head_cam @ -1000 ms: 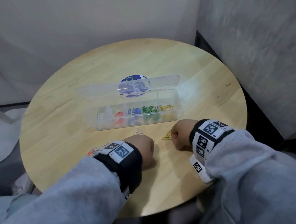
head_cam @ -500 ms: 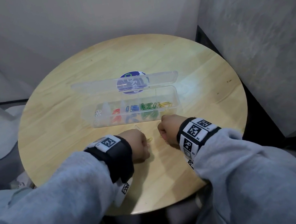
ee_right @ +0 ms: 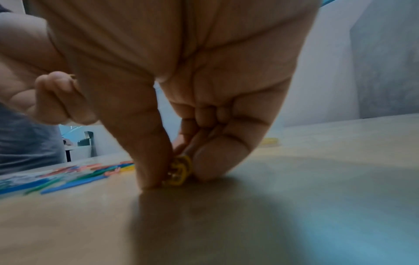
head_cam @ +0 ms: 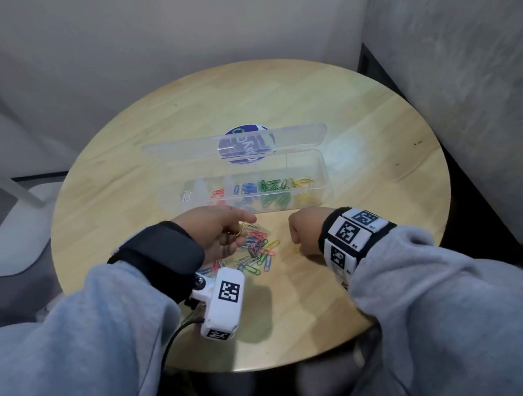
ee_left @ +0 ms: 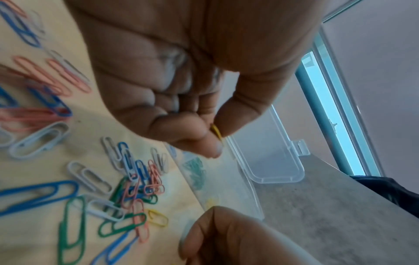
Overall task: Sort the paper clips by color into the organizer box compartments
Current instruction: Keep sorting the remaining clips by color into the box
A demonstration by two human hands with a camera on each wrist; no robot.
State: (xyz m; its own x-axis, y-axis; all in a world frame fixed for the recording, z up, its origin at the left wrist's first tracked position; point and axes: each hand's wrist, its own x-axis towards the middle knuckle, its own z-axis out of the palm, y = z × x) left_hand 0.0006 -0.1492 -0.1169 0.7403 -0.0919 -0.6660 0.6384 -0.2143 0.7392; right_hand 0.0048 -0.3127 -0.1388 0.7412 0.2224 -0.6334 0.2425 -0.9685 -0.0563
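A clear organizer box (head_cam: 321, 170) lies open on the round wooden table, its compartments holding white, red, blue, green and yellow clips. A heap of mixed paper clips (head_cam: 255, 250) lies in front of it, also seen in the left wrist view as a paper clip heap (ee_left: 127, 181). My left hand (head_cam: 225, 232) is raised over the heap and pinches a yellow clip (ee_left: 217, 133) between thumb and forefinger. My right hand (head_cam: 304, 233) rests fingertips-down on the table right of the heap, pinching yellow clips (ee_right: 179, 169) against the wood.
The box lid (head_cam: 233, 146) lies folded back behind the box over a blue sticker. The round table (head_cam: 358, 112) ends close to my body. A grey wall stands to the right, and a white stand base (head_cam: 12, 237) sits on the floor at left.
My left hand has turned over and lifted, now pinching a yellow clip and uncovering the heap beneath it. My right hand stays near the same spot, fingertips on the table.
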